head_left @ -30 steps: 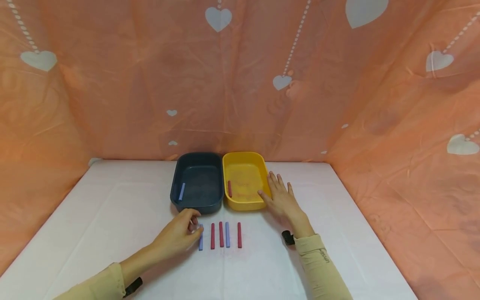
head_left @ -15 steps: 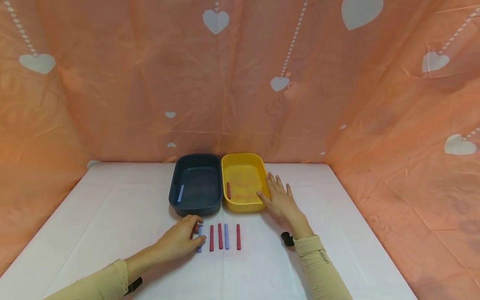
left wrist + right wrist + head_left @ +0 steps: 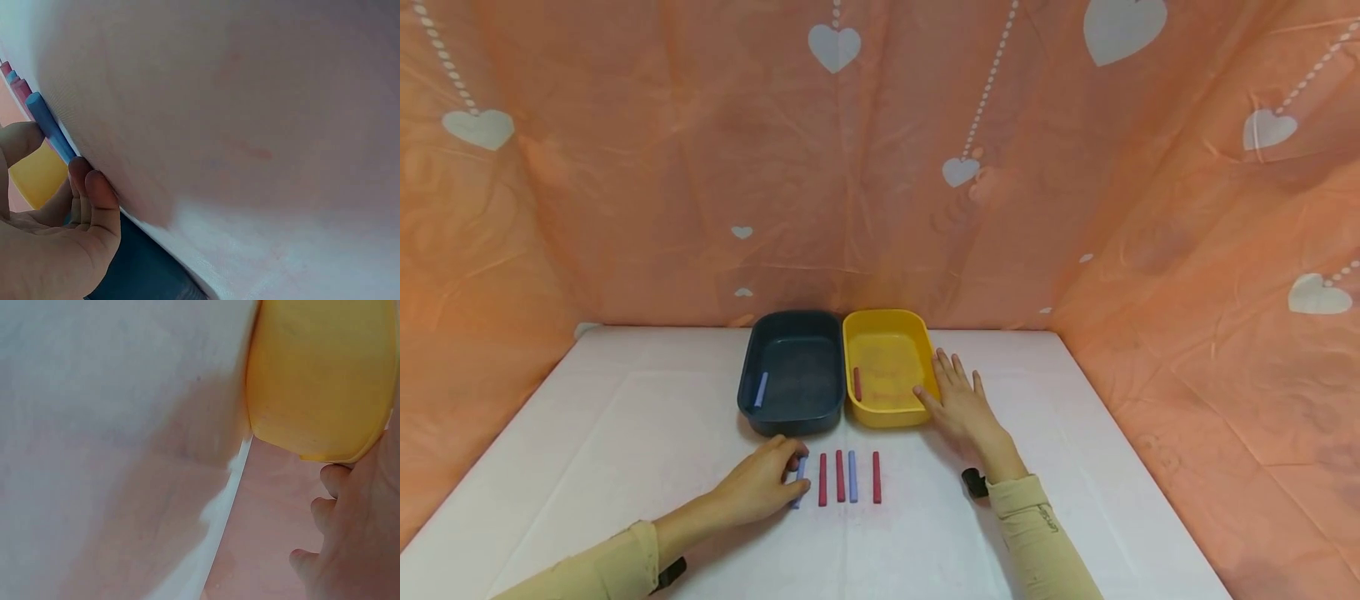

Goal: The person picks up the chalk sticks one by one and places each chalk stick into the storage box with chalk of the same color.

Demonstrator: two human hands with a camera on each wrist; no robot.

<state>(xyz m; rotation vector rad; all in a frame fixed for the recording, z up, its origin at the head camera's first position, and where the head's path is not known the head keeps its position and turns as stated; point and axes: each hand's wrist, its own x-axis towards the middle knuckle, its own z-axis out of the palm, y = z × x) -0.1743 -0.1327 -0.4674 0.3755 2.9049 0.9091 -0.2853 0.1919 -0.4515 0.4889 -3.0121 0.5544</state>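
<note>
My left hand (image 3: 758, 483) pinches a blue-violet chalk stick (image 3: 801, 472) at the left end of a row, thumb near one end and fingertips near the other. In the left wrist view this chalk (image 3: 51, 126) lies close along the white tabletop. Right of it lie a red chalk (image 3: 822, 480), another red chalk (image 3: 839, 477), a blue-violet chalk (image 3: 853, 477) and a last red chalk (image 3: 876, 478). My right hand (image 3: 966, 408) rests with straight, spread fingers at the right rim of the yellow tray (image 3: 891, 418).
A dark blue tray (image 3: 797, 425) stands left of the yellow one, side by side at the table's back. One blue-violet chalk (image 3: 762, 389) lies in the dark tray, one red chalk (image 3: 857, 384) in the yellow. An orange heart-print cloth (image 3: 880, 208) hangs behind and at both sides.
My left thumb and fingers have closed in on the leftmost blue-violet chalk, which now lies at a slight slant. The right hand stays on the yellow tray.
</note>
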